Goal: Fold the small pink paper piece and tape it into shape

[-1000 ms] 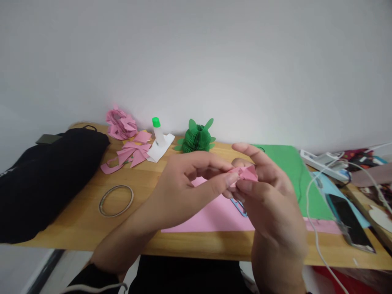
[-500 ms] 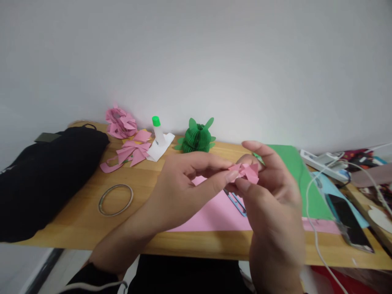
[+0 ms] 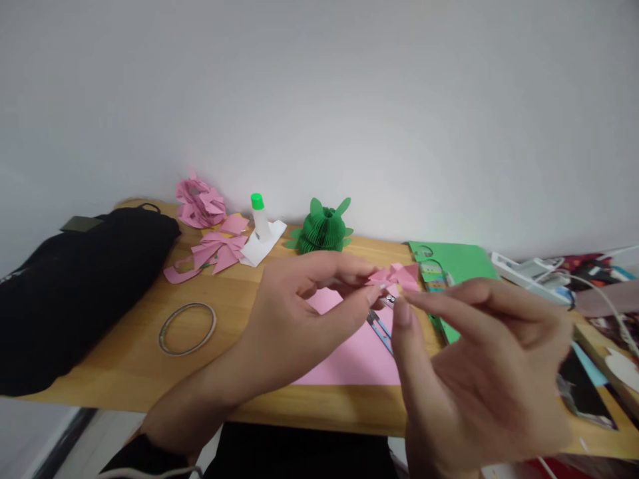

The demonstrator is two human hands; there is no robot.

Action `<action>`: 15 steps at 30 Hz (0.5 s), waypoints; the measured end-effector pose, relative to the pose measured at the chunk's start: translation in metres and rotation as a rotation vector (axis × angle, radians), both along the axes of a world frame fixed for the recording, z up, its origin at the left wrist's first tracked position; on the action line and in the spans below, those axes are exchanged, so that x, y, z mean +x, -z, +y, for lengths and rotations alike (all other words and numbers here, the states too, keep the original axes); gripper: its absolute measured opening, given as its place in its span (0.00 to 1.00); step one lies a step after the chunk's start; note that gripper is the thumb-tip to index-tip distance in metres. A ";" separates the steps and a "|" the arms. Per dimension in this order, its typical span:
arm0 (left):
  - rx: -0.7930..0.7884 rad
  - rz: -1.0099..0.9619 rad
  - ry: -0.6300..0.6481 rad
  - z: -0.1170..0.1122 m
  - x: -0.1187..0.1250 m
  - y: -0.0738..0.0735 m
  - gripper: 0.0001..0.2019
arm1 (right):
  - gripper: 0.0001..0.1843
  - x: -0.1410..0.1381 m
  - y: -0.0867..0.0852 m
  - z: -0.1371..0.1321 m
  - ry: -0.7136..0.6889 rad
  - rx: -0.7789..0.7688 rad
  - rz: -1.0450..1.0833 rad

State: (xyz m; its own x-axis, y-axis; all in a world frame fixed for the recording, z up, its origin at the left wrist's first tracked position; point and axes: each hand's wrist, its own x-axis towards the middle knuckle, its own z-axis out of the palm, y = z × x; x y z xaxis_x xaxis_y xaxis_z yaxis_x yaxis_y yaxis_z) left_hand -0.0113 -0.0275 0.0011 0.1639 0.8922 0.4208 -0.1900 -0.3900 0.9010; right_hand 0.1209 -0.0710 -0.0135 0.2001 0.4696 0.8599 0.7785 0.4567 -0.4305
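My left hand [image 3: 299,313] pinches a small folded piece of pink paper [image 3: 397,274] between thumb and fingers, held up over the desk. The thumb and forefinger of my right hand [image 3: 479,372] come together at the paper's lower edge and seem to grip a small point of it. Beneath the hands lies a flat pink sheet [image 3: 344,359], with a slim blue and black tool [image 3: 382,330] on top, partly hidden by my right thumb.
A green paper figure [image 3: 324,231] stands by the wall. Left of it are a glue stick [image 3: 259,218], pink paper scraps [image 3: 219,249] and a pink paper bundle [image 3: 200,201]. A bangle [image 3: 187,328] and black bag [image 3: 90,286] lie left; green sheets [image 3: 464,261] and a phone [image 3: 582,382] lie right.
My right hand has shifted right and turned, its fingers now folded in, leaving more of the pink paper showing. My left hand keeps its hold almost in place.
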 end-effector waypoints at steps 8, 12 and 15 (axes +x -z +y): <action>0.101 0.031 -0.075 -0.001 0.002 0.005 0.10 | 0.14 0.006 -0.001 0.000 0.040 0.004 -0.187; 0.134 0.059 -0.076 -0.001 0.001 0.006 0.11 | 0.13 0.005 -0.002 0.000 0.036 0.015 -0.207; 0.144 0.089 -0.072 -0.001 -0.001 0.006 0.11 | 0.12 0.006 -0.003 0.001 0.031 0.010 -0.245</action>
State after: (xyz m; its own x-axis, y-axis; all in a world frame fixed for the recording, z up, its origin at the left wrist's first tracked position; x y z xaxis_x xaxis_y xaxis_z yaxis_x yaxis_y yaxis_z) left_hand -0.0121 -0.0284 -0.0051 0.1439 0.8347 0.5316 -0.0791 -0.5258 0.8469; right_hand 0.1269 -0.0701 -0.0103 -0.0009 0.4580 0.8889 0.8729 0.4341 -0.2228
